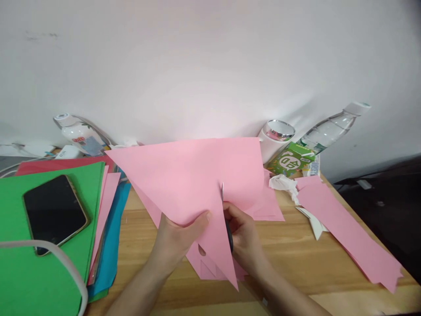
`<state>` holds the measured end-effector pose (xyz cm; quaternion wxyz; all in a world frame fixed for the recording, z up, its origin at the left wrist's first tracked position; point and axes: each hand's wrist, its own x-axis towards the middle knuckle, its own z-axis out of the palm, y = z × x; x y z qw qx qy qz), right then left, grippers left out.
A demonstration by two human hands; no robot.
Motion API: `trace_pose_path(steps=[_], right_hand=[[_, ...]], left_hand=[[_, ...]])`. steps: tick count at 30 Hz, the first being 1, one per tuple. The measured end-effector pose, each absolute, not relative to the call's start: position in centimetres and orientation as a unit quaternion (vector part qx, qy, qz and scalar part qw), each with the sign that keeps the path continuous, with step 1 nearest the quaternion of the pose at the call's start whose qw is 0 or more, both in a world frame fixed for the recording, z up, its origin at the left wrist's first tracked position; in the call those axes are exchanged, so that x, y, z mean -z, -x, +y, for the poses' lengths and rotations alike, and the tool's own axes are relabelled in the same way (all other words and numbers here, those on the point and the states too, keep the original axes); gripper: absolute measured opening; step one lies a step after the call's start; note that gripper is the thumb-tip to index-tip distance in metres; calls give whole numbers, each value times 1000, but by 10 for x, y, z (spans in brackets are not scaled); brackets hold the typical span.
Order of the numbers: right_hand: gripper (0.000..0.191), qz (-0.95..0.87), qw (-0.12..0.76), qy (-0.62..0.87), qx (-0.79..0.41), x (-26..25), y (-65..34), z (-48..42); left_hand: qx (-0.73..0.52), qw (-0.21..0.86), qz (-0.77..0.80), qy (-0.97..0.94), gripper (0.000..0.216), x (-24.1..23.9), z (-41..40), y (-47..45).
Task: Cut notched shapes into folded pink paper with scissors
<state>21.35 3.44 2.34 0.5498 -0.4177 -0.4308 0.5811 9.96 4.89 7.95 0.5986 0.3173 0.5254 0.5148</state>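
Observation:
A large folded pink paper sheet [187, 175] is held up over the wooden table [296, 254]. My left hand [177, 239] pinches its lower edge, thumb on the front. My right hand [241, 235] is closed around scissors [226, 219] with dark handles; the blade tip pokes up into the paper's right edge, partway along a cut. More pink pieces lie under the sheet.
At left lies a stack of coloured paper, green [39, 263] on top, with a black phone [54, 213] and a white cable [66, 267] on it. A pink strip [348, 228], crumpled tissue [284, 184], green carton [291, 160], white cup [274, 138] and bottles [329, 129] sit along the wall.

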Motion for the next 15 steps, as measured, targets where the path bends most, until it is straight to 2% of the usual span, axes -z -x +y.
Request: trace_pose_path(steps=[8,15], right_hand=[[25,-422,552,413,-588,-25,-214,35],[20,-446,559,441,-542,-30,-214,38]], left_hand=[[-514,598,525,-320,16,-79,48,-100],[-543,610,492,-301,25,-74,55,-90]])
